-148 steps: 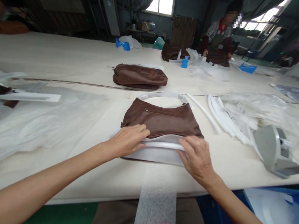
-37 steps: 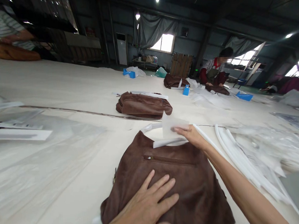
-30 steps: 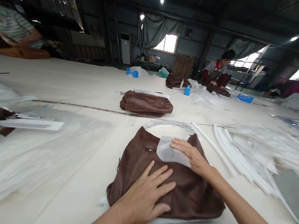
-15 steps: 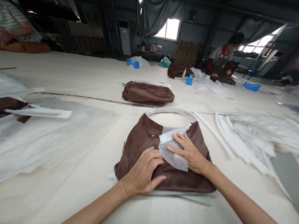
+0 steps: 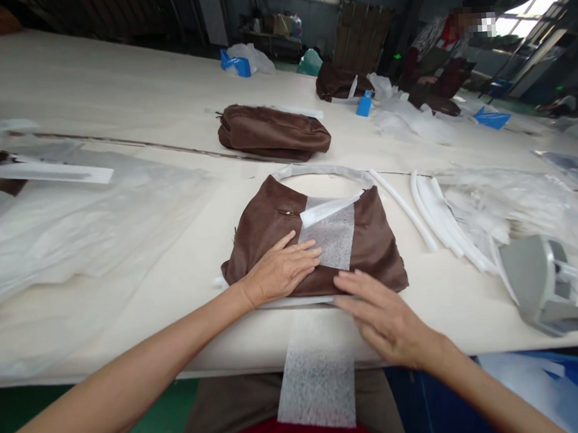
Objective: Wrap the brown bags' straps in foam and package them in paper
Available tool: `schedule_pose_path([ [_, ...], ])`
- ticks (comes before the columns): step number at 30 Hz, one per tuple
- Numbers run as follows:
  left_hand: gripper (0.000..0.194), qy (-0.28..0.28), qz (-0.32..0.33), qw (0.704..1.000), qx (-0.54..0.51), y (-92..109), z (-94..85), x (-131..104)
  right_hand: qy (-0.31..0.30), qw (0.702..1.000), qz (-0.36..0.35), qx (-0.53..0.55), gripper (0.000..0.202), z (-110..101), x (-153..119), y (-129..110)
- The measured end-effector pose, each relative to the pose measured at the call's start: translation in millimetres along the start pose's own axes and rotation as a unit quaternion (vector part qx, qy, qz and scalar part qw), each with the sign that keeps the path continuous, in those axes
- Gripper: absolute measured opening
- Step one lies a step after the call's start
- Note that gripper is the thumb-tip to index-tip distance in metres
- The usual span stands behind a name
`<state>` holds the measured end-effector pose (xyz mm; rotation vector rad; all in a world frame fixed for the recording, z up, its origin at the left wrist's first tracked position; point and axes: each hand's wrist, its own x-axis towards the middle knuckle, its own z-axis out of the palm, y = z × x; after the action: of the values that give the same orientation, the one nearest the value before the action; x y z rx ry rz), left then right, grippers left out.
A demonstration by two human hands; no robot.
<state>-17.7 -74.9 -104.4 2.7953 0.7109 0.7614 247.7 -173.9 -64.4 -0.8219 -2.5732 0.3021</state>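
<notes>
A brown leather handbag (image 5: 258, 238) lies flat before me, its looped strap (image 5: 325, 169) wrapped in white. A strip of thin white foam sheet (image 5: 336, 236) crosses the bag's front. From beneath the bag, more of this white sheet (image 5: 319, 388) hangs over the table's front edge. My left hand (image 5: 285, 267) rests flat on the bag, fingers stretched over the sheet's lower left side. Just off the bag's lower edge is my right hand (image 5: 380, 312), slightly blurred, fingers extended and holding nothing. A small zip pull (image 5: 289, 212) shows left of the sheet.
Another brown bag (image 5: 274, 131) lies behind. White foam tubes (image 5: 441, 223) and a grey tape dispenser (image 5: 533, 283) are on the right. Clear plastic bags (image 5: 99, 234) cover the left. A person (image 5: 440, 50) works at the far right beside a blue piece (image 5: 492, 118).
My right hand has left the sheet and moved down to the bag's lower edge. The sheet now lies flat down the front. My view has tilted down, showing the table edge.
</notes>
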Motion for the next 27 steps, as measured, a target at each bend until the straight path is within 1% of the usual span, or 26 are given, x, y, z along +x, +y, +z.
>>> schedule_pose_path([
  [2,0.031,0.007,-0.01,1.0,-0.015,-4.7,4.1,-0.1,-0.094,0.995,-0.013,0.004,0.072,11.7,-26.1,-30.4],
  [3,0.029,0.005,-0.016,1.0,-0.022,-6.8,5.9,-0.2,-0.131,0.991,-0.01,-0.001,0.076,20.8,-35.9,-40.4],
  [4,0.027,0.0,-0.024,0.999,-0.027,-8.3,7.3,-0.6,-0.151,0.989,-0.002,-0.009,0.079,31.4,-43.0,-46.9],
  [5,0.025,-0.005,-0.032,0.999,-0.03,-9.0,8.1,-0.9,-0.147,0.989,0.008,-0.016,0.079,42.6,-47.1,-50.4],
  [6,0.025,-0.01,-0.039,0.999,-0.031,-8.9,8.2,-1.2,-0.122,0.992,0.013,-0.021,0.075,53.4,-48.7,-51.7],
  [8,0.032,-0.014,-0.046,0.999,-0.026,-6.1,6.4,-1.4,-0.04,0.999,0.004,-0.02,0.057,69.8,-45.7,-52.1],
  [9,0.034,-0.014,-0.047,0.999,-0.023,-3.6,4.6,-1.1,0.0,1.0,-0.008,-0.015,0.047,73.3,-42.0,-52.6],
  [10,0.032,-0.014,-0.048,0.999,-0.018,-0.8,2.3,-0.6,0.031,0.999,-0.02,-0.008,0.039,73.0,-37.4,-53.9],
  [12,0.024,-0.013,-0.041,0.999,-0.006,5.2,-2.6,0.7,0.063,0.997,-0.039,0.005,0.031,61.0,-26.0,-57.4],
  [15,0.025,-0.014,-0.022,1.0,0.008,11.2,-7.8,1.8,0.083,0.995,-0.058,0.016,0.03,26.1,-3.8,-55.8],
  [17,0.026,-0.016,-0.014,1.0,0.007,11.6,-8.7,1.4,0.109,0.992,-0.055,0.02,0.03,4.5,14.3,-43.8],
  [19,0.026,-0.016,-0.013,1.0,-0.002,9.8,-8.8,1.0,0.138,0.99,-0.02,0.019,0.028,-7.9,33.6,-23.0],
  [21,0.027,-0.024,-0.019,0.999,-0.018,7.8,-10.3,1.6,0.163,0.985,0.048,0.025,0.022,-9.2,50.9,1.3],
  [22,0.029,-0.027,-0.021,0.999,-0.027,7.4,-12.0,2.3,0.172,0.98,0.091,0.031,0.02,-6.5,58.1,12.8],
  [24,0.034,-0.033,-0.023,0.998,-0.052,7.8,-17.5,4.0,0.182,0.965,0.182,0.052,0.026,2.4,68.2,31.0],
  [27,0.042,-0.04,-0.039,0.994,-0.095,9.0,-26.7,4.8,0.181,0.927,0.303,0.123,0.031,16.8,74.5,44.0],
])
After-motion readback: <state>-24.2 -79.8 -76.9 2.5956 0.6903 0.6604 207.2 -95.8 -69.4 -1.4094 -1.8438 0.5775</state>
